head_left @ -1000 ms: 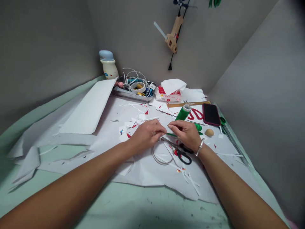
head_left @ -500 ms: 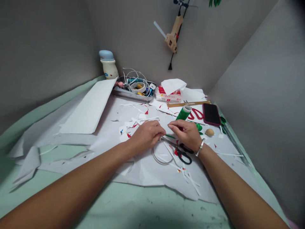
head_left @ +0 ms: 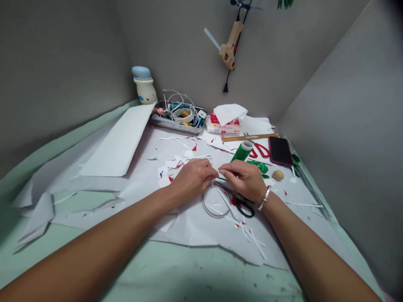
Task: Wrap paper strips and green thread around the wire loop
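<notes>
Over the middle of the paper-covered table, my left hand (head_left: 197, 178) pinches the end of a thin green stem-like piece (head_left: 222, 179). The piece runs right, beneath my right hand (head_left: 244, 178). My right thumb and forefinger are pressed together close to the left fingertips; whatever they grip is too small to make out. Behind the right hand stands a tilted green thread spool (head_left: 242, 152), next to shiny green leaf-like pieces (head_left: 260, 166). Below the hands lie black-handled scissors (head_left: 244, 208), partly hidden, and a thin ring (head_left: 216, 214).
A metal tray (head_left: 176, 124) with tape and wire, a tissue pack (head_left: 223, 126), a bottle (head_left: 145, 88), a phone (head_left: 280, 151), red scissors (head_left: 262, 150) and a small tan ball (head_left: 278, 175) surround the work area. A glue gun (head_left: 231, 46) hangs on the wall.
My right hand has moved slightly left, its fingertips now nearly meeting those of my left hand. Less of the green piece shows between them. The left hand stays almost in place.
</notes>
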{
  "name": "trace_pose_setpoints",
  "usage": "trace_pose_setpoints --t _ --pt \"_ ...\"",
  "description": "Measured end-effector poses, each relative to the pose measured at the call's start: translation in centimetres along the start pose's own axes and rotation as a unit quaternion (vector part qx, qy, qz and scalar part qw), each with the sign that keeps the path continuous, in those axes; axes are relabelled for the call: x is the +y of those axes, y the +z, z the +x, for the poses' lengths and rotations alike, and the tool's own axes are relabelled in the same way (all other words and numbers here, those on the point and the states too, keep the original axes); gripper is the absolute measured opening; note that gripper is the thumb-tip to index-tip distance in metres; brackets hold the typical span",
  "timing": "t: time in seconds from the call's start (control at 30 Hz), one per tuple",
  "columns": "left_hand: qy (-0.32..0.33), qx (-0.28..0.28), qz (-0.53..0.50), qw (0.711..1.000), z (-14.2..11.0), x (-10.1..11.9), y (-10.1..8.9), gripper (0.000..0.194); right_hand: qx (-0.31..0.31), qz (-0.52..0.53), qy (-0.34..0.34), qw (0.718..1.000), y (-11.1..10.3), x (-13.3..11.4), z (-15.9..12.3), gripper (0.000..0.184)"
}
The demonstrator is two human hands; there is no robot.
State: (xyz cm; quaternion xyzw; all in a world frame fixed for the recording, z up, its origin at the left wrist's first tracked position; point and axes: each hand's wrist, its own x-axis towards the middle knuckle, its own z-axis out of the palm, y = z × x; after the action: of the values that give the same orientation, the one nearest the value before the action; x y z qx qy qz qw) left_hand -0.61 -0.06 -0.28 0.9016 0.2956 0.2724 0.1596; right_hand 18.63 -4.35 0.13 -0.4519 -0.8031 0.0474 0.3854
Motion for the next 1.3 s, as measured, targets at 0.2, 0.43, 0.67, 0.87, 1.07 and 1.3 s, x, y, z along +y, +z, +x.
trace_pose_setpoints --t 0.2,0.43,0.67,0.87,1.07,1.3 --pt "-0.045 0.054 -0.141 0.988 0.4 0.3 -0.5 0.016 -0.037 0.017 0.045 0.998 0.4 1.6 -0.3 0.013" --pt "-0.090 0.071 -0.039 0.993 0.3 -0.2 -0.3 0.017 -0.062 -0.012 -0.058 0.996 0.7 -0.8 -0.3 0.013" --pt "0.019 0.005 -0.063 0.998 0.1 0.3 -0.2 0.018 0.026 0.037 0.073 0.996 0.1 0.9 -0.1 0.013" --pt "-0.085 0.088 -0.158 0.980 0.5 0.0 -0.7 0.012 -0.086 0.029 0.031 0.995 0.9 1.0 -0.4 0.013" --pt "-0.095 0.050 -0.039 0.993 0.3 -0.3 -0.2 0.017 -0.056 -0.012 -0.051 0.997 0.6 -0.9 -0.2 0.014" --pt "-0.026 0.008 -0.106 0.994 0.2 0.3 -0.3 0.018 0.024 0.044 0.088 0.995 0.1 1.3 -0.2 0.015"
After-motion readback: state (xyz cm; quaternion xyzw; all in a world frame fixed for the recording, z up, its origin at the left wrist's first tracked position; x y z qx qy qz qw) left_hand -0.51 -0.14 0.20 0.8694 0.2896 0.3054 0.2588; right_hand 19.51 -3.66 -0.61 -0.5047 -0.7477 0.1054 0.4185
